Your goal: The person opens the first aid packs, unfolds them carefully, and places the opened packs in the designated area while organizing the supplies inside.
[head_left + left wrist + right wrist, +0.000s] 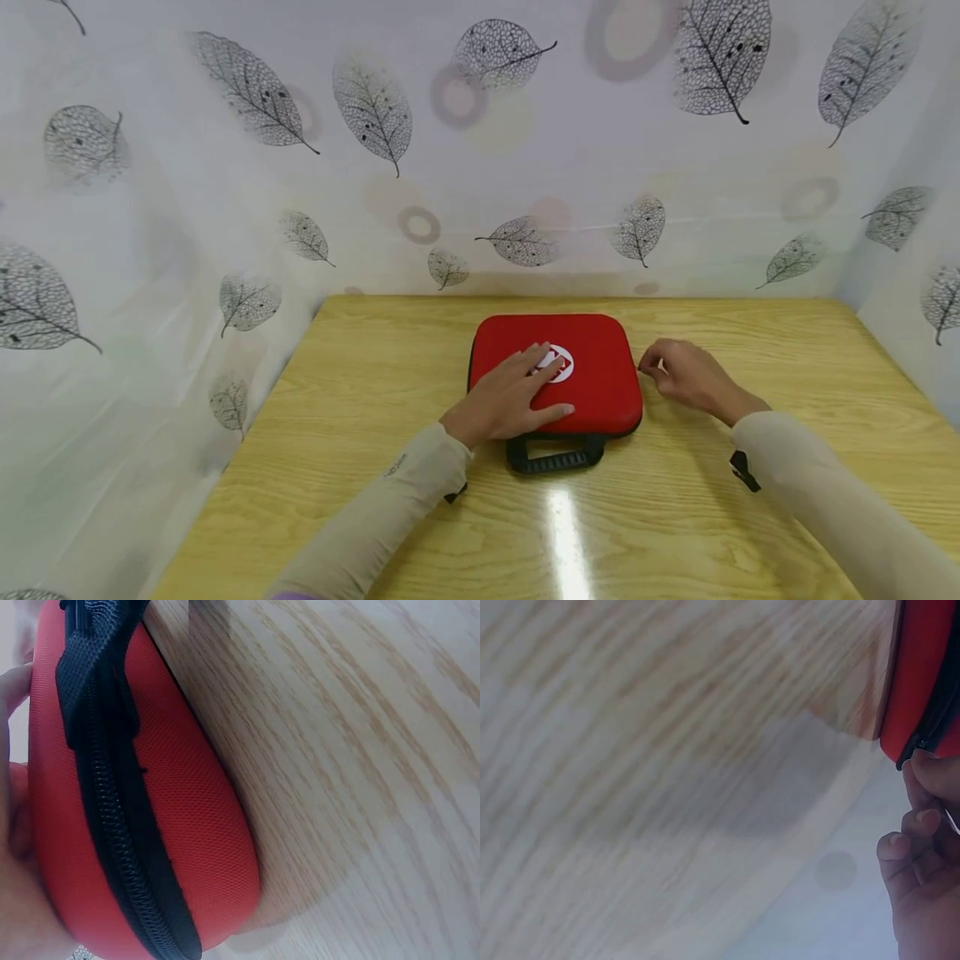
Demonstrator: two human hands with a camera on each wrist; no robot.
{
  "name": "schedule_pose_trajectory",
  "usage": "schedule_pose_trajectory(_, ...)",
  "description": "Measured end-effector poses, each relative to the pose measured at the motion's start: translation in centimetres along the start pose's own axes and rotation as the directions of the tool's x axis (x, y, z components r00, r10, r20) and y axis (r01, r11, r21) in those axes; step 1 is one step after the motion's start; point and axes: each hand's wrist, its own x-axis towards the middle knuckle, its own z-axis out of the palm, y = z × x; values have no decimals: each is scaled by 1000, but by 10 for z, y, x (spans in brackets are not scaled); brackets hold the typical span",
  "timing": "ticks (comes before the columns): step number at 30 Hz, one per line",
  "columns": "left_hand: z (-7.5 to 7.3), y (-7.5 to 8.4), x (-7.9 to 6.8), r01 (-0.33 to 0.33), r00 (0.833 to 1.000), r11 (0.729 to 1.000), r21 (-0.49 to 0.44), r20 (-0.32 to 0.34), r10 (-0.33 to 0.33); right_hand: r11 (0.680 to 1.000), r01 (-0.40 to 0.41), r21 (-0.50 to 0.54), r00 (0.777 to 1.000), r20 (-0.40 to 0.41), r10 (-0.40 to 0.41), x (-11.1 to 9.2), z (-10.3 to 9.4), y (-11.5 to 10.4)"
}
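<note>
A red zippered case [592, 342] with a white round emblem lies flat on the wooden table, its black handle [557, 462] toward me. My left hand [517, 396] rests on the lid with the fingers spread. At the case's right side, my right hand [686, 375] pinches a small zipper pull between thumb and index finger; the pull itself is mostly hidden by the fingertips. In the right wrist view the pinching fingers [922, 776] meet the black zipper [930, 724]. A closed stretch of zipper [112, 817] runs along the case side in the left wrist view.
The case stands on a light wooden table [360, 375]. Behind it and along both sides hangs a pale curtain [420, 192] with leaf prints. A bright light reflection falls on the tabletop in front of the handle.
</note>
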Motion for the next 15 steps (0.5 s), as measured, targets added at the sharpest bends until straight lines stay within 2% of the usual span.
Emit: schedule_pose_trajectory(15, 0, 0, -1, -5, 1000, 1000, -2, -9, 5, 999, 38, -35, 999, 17, -38, -26, -4, -17)
